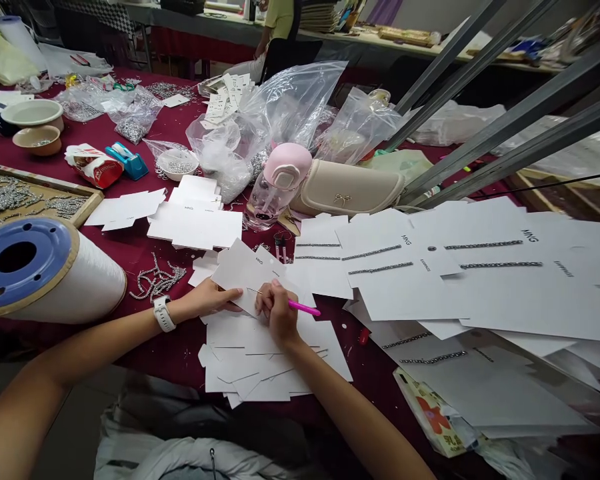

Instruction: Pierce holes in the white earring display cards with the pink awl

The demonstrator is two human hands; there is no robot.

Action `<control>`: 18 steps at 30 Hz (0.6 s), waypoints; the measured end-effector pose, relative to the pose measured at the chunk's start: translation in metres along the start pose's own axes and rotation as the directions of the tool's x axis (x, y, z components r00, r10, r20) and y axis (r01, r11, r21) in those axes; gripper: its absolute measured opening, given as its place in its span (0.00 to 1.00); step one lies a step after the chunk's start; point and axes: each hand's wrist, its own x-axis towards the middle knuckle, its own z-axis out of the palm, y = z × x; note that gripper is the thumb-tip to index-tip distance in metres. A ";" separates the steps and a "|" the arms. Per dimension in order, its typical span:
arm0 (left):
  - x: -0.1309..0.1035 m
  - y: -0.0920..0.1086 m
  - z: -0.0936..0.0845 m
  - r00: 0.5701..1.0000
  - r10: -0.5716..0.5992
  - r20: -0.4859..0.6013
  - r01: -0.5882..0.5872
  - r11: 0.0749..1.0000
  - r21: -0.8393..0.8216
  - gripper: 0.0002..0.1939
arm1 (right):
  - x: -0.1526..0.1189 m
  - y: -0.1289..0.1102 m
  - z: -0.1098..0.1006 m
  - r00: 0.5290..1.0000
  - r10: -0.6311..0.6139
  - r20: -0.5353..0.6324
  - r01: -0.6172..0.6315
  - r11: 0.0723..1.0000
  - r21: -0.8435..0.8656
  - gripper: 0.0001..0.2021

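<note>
A white card (pixel 241 265) printed "MNG" is pinched at its left edge by my left hand (pixel 217 295), thumb on top. My right hand (pixel 279 307) grips a thin pink-handled tool (pixel 304 308) whose slim metal tip lies against the card's face. Whether that tip is a hook or a needle, I cannot tell. Beneath both hands lies a pile of white cards (pixel 275 370), some with thin lines on them. Silver chain pieces (pixel 159 279) are heaped left of my left hand. Finished-looking cards with paired silver chains (pixel 410 280) spread out on the right.
A large thread spool (pixel 93 277) stands at the left, beside a wooden tray (pixel 93 203) of chains. A pink-lidded bottle (pixel 280 183), a cream pouch (pixel 353 188) and plastic bags (pixel 295 100) stand behind the cards. Metal bars (pixel 480 143) slant across the upper right.
</note>
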 end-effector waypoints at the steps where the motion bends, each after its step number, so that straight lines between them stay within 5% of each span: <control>1: 0.000 0.001 0.000 1.000 -0.024 -0.006 0.024 1.000 0.009 0.10 | 0.001 0.000 -0.001 0.999 0.018 -0.043 -0.015 0.997 0.074 0.22; 4: -0.001 0.002 0.000 0.996 -0.085 -0.012 0.085 0.996 0.025 0.12 | 0.003 0.001 -0.004 0.993 0.061 -0.105 -0.040 0.982 0.187 0.22; 18: 0.004 -0.004 -0.002 1.000 -0.006 0.008 0.007 0.999 -0.047 0.12 | 0.004 -0.002 0.000 0.995 0.074 -0.067 -0.073 0.997 0.016 0.22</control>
